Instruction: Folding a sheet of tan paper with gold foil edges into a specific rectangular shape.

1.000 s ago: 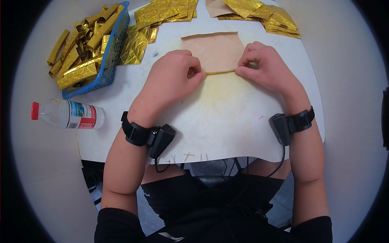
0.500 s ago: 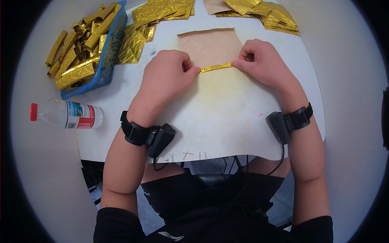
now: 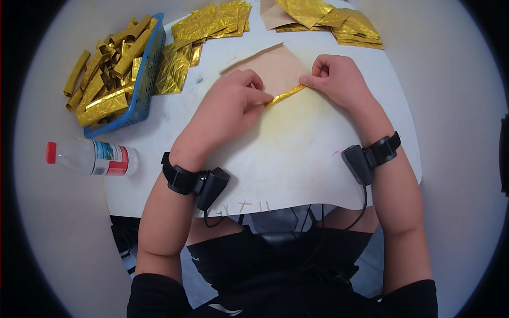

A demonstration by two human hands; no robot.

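Observation:
A sheet of gold foil paper (image 3: 275,66) lies tan side up on the white table, turned at an angle. Its near edge is folded over into a narrow gold strip. At the left end of that strip, my left hand (image 3: 230,106) has the edge between thumb and index finger. My right hand (image 3: 334,79) pinches the strip's other end, its remaining fingers curled in. Part of the sheet's left side is hidden behind my left hand. Both wrists carry a black strapped device.
A blue basket (image 3: 140,98) holding several rolled gold pieces (image 3: 98,87) stands at the left. Stacked gold sheets (image 3: 212,24) lie at the back, with another pile (image 3: 355,26) at the back right. A clear bottle with a red cap (image 3: 79,156) lies at the left edge.
The sheet has turned, its left end coming nearer and its right end staying about level. My left hand has shifted right and nearer, its fingers less tightly curled. The right hand has barely moved.

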